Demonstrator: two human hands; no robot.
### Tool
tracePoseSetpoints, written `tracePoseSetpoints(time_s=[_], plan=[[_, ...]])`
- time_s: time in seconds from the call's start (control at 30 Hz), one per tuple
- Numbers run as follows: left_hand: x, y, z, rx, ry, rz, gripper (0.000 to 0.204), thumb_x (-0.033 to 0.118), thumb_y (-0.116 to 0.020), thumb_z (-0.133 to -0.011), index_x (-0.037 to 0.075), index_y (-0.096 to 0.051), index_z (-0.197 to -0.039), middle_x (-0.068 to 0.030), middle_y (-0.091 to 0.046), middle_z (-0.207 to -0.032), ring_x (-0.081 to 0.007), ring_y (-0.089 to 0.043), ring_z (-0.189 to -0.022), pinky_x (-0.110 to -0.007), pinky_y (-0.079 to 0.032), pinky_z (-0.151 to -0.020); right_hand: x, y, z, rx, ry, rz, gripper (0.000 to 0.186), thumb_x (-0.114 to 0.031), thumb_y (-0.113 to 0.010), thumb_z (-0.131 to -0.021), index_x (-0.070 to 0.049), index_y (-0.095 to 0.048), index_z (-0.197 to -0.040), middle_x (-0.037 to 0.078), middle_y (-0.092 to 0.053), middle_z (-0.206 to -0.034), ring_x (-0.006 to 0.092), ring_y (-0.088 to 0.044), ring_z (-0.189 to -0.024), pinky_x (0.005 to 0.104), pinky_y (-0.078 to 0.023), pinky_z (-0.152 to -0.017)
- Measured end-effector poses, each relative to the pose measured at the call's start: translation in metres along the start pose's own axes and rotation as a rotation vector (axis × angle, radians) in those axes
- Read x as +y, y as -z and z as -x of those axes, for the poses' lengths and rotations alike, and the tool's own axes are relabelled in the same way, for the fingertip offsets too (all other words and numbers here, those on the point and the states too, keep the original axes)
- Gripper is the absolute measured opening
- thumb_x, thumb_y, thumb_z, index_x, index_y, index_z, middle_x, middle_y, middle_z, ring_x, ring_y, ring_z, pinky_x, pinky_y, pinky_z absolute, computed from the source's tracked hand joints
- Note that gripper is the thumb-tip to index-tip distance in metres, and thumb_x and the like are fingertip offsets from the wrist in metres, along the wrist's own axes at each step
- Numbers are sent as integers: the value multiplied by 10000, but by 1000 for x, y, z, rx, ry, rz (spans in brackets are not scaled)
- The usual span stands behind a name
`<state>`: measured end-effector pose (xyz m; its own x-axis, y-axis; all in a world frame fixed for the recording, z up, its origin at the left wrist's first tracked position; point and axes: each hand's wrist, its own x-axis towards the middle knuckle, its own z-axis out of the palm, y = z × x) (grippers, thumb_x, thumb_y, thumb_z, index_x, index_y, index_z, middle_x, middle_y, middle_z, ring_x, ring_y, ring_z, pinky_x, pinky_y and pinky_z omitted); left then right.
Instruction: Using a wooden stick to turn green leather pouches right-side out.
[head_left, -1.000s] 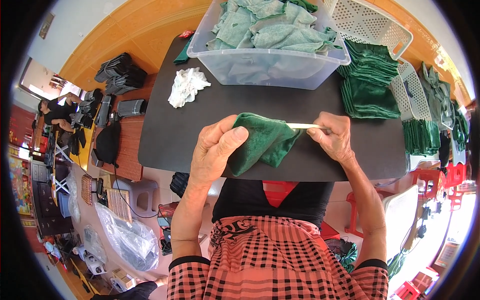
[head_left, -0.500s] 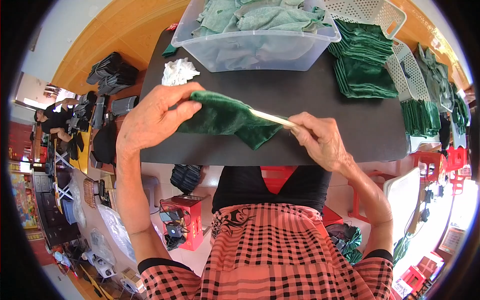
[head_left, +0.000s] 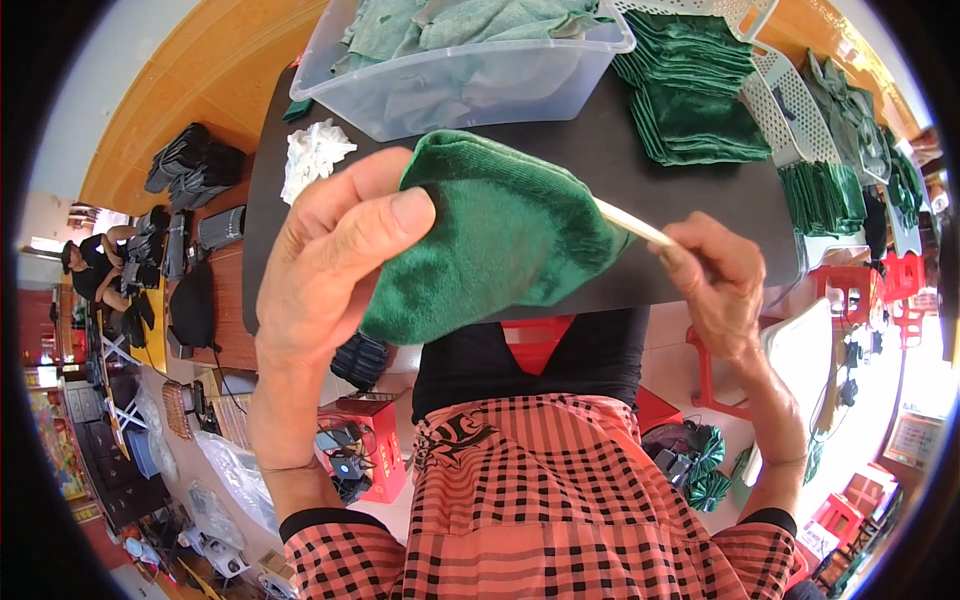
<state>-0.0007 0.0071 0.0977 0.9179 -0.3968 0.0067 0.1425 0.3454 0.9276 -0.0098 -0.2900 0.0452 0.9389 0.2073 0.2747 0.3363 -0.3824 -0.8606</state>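
Note:
A green velvet pouch (head_left: 490, 240) is held up above the near side of the dark table, its nap shiny and its top edge folded over. My left hand (head_left: 325, 260) pinches its left end, the thumb on the near face and the fingers behind, partly hidden. From the pouch's right side sticks out a thin pale stick (head_left: 632, 221); its other end is hidden by the cloth. My right hand (head_left: 725, 280) grips the free end of this stick between thumb and fingers.
On the black tabletop (head_left: 560, 145) stands a clear plastic bin (head_left: 470, 95) full of pale green pieces. Stacked green velvet pieces (head_left: 695, 125) lie to its right, near white perforated baskets (head_left: 790, 105). Crumpled white material (head_left: 315, 158) lies at left. Another person (head_left: 95, 270) sits far left.
The pouch has come nearer and turned, so its broad face shows. My right hand has moved right with the stick. The view has shifted slightly, so the table's items sit further left.

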Motion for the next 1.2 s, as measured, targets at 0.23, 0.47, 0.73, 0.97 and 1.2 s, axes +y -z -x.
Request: tracePoseSetpoints(time_s=[0.23, 0.47, 0.73, 0.97, 1.2], plan=[[-62, 39, 3, 398, -105, -1177, 198, 120, -638, -853, 23, -578, -1014, -107, -597, -910, -254, -587, -866, -374, -453, -763, 25, -15, -26, -101, 141, 355, 142, -54, -671, -818, -47, -666, -960, 40, -553, -706, 140, -525, -552, 287, -403, -491], [-105, 33, 5, 163, -479, -1386, 243, -1, -651, -777, 0, -593, -1014, -131, -562, -1098, -336, -539, -1062, -419, -449, -903, 32, -42, -23, -126, 242, 511, 161, -60, -666, -818, -55, -656, -979, 78, -559, -774, 257, -580, -599, 349, -462, -536], [-118, 51, 1, 106, -501, -1463, 243, -6, -663, -754, -13, -597, -987, -118, -574, -1064, -306, -551, -1036, -410, -447, -901, 39, -56, -18, -107, 193, 432, 173, -51, -691, -802, -58, -658, -972, 72, -598, -753, 249, -606, -601, 332, -479, -525], [-117, 54, 1, 115, -430, -1304, 255, -6, -667, -753, 5, -603, -1000, -104, -573, -1072, -305, -544, -1048, -398, -444, -904, 53, -67, -25, -49, 262, 417, 128, -56, -680, -820, -48, -651, -944, 81, -629, -746, 256, -613, -593, 336, -479, -518], [-117, 51, 3, 124, -438, -1303, 264, -22, -663, -743, 6, -605, -999, -110, -576, -1062, -315, -547, -1040, -394, -443, -910, 45, -63, -14, 12, 172, 367, 96, -54, -682, -821, -49, -653, -912, 75, -645, -753, 209, -601, -566, 321, -459, -503]])
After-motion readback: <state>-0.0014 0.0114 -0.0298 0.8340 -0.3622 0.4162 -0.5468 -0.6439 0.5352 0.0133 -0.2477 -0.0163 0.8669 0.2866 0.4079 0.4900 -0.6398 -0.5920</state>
